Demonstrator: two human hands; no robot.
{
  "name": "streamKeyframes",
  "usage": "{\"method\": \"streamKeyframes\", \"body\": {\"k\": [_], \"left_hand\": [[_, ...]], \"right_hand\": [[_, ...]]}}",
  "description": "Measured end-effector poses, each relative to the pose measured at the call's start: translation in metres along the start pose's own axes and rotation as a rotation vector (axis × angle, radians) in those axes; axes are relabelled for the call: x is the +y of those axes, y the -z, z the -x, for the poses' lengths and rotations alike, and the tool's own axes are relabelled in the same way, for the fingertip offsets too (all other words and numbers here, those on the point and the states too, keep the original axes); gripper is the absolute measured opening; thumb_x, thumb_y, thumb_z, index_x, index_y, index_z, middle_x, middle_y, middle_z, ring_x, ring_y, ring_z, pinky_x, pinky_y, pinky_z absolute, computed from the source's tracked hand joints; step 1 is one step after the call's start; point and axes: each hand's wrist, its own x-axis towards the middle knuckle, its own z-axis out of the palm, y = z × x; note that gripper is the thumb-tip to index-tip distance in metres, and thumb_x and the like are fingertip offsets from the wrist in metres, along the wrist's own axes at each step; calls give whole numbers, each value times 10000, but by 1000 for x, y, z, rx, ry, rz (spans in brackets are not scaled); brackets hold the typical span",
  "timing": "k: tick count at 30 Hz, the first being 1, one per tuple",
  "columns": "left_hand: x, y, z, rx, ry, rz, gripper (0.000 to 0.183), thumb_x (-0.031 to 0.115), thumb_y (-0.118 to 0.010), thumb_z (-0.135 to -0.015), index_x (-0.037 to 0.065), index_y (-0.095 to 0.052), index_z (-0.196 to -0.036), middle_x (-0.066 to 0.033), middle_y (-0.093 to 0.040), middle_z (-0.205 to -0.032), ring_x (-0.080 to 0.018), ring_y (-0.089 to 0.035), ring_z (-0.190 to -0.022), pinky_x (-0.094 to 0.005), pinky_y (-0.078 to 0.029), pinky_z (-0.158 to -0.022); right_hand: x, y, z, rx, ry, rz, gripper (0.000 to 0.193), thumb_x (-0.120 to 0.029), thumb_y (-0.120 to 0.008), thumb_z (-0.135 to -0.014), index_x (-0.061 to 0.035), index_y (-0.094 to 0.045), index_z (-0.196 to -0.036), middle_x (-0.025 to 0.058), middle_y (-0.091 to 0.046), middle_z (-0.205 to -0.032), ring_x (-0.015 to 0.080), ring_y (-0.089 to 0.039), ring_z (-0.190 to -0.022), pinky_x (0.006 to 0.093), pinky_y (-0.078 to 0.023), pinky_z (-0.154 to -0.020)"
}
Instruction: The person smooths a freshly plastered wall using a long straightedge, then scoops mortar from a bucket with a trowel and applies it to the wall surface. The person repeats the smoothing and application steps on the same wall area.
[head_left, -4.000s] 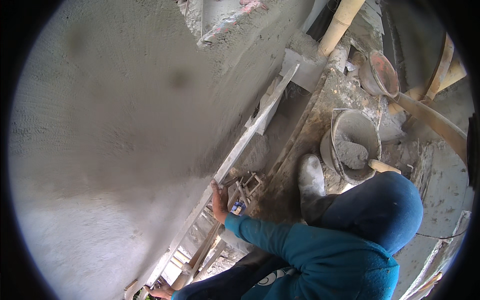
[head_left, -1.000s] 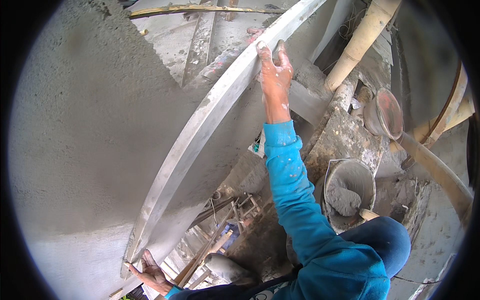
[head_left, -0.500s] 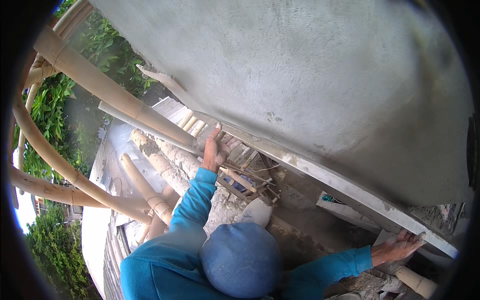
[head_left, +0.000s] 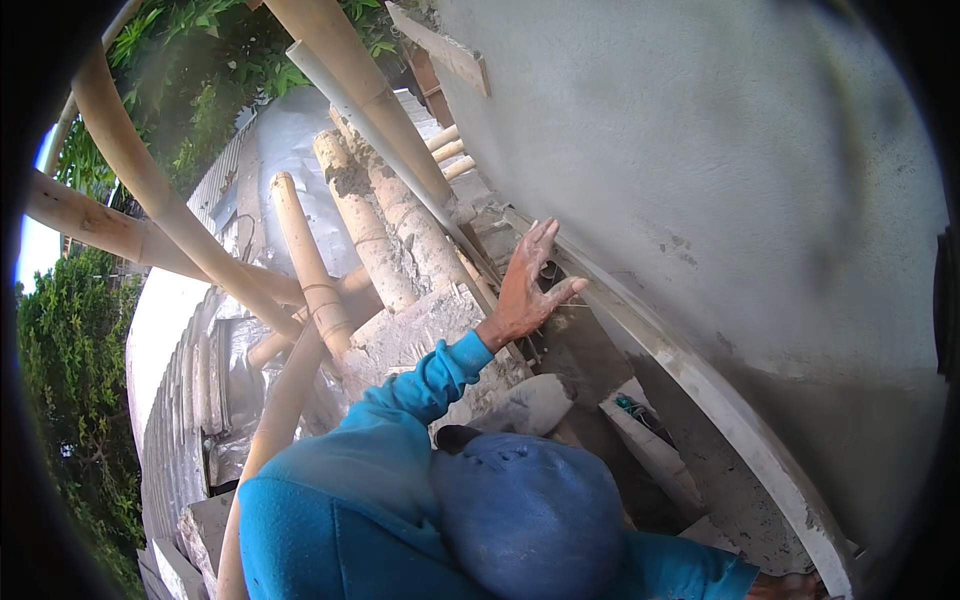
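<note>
Grey plaster fills the upper right, a broad wall [head_left: 720, 160] with a darker, damp-looking patch low down, and over on the far left it's leafy green foliage [head_left: 75, 400] climbing the edge. Bamboo poles [head_left: 355, 70] cut across at all angles, with corrugated sheets [head_left: 185, 400] lying below them. And here's the long pale bar [head_left: 700, 385], running along the foot of the wall, from near the middle down to the lower right! A blue-clad knee [head_left: 530, 510] pushes up at bottom centre, a pale block [head_left: 655, 450] just beside the bar. Left hand [head_left: 525, 295]: fingers spread wide, thumb out towards the bar; contact, can't tell. Right hand [head_left: 785, 586], cut off at the lower rim, is at the bar's near end, its grip impossible to judge. Smallest of all, a green scrap [head_left: 630, 405] on that block.
</note>
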Motion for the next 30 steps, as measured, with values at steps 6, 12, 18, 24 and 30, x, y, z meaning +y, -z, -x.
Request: {"method": "streamKeyframes", "body": {"k": [6,12,18,24,30], "left_hand": [[62,-11,8,-221,-407,-2,961,441,-803,-717,139,-312,-1486,-101,-382,-1473,-302,-353,-1377,-567,-175,-1177],[60,-3,3,-179,-372,63,789,241,-761,-659,132,-475,-1387,-102,-583,-1268,-308,-565,-1171,-555,-278,-1144],[76,51,-12,-36,-392,103,638,229,-746,-684,112,-575,-1287,-126,-627,-1191,-330,-595,-1118,-512,-353,-1100],[71,95,3,97,-212,107,517,186,-773,-742,83,-612,-1223,-137,-642,-1150,-306,-632,-1061,-401,-471,-987],[82,124,3,339,-135,71,429,280,-824,-757,31,-668,-1070,-129,-693,-984,-259,-689,-895,-332,-539,-795]], "right_hand": [[-38,-44,6,-205,190,83,534,-392,-611,-914,31,-543,-1234,217,-538,-1211,350,-543,-1113,496,-462,-961],[-88,-108,20,-369,343,31,572,-407,-624,-901,24,-531,-1265,217,-540,-1215,344,-549,-1113,497,-470,-952],[-172,-171,21,-397,437,-183,611,-422,-638,-889,17,-519,-1297,217,-541,-1219,338,-555,-1113,498,-478,-942],[-263,-214,26,-452,503,-410,652,-438,-652,-876,10,-506,-1328,217,-542,-1223,332,-561,-1113,499,-486,-932],[-348,-247,32,-501,589,-582,695,-453,-665,-863,3,-494,-1359,218,-544,-1226,327,-567,-1113,500,-494,-922]]}}
